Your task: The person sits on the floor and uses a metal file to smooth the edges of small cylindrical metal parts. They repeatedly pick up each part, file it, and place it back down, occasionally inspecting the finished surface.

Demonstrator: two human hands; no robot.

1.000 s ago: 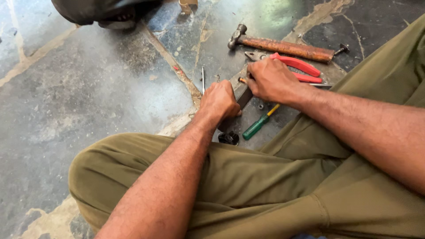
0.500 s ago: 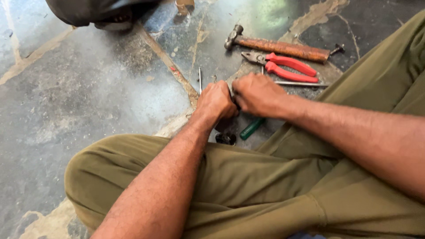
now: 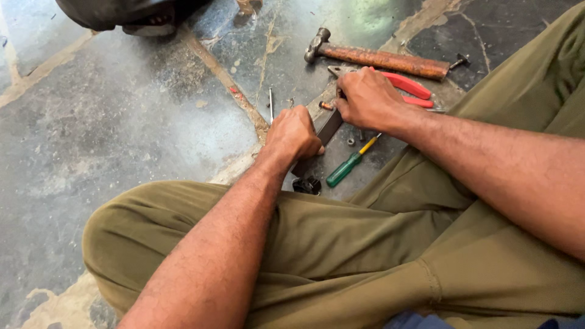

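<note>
A worn, cracked stone floor (image 3: 122,122) w/ dust is seen under the work. A dark flat bar (image 3: 326,127) is clamped in the left hand (image 3: 295,134); the right hand (image 3: 365,97) is closed at its far end, w/ red pliers (image 3: 411,85) partly hidden beneath. A hammer (image 3: 378,58) lies beyond the grip, a green screwdriver (image 3: 347,164) just beside it; the small piece at the right fingertips is hard to make out.

1. Your left hand (image 3: 297,131) closes around a dark, near-black flat bar (image 3: 323,131).
2. Just beside your right hand (image 3: 365,97) lie pliers (image 3: 411,85) with bright red handles and grey metal jaws.
3. The screwdriver (image 3: 347,166) has a green handle with a yellow collar.
4. The hammer (image 3: 378,58) shows a rusty brown-orange handle and a dull grey steel head.
5. Your trousers (image 3: 341,244) are plain olive green, no pattern.
6. The stone floor (image 3: 109,122) is mottled grey and blue-grey, crossed by tan seams.
</note>
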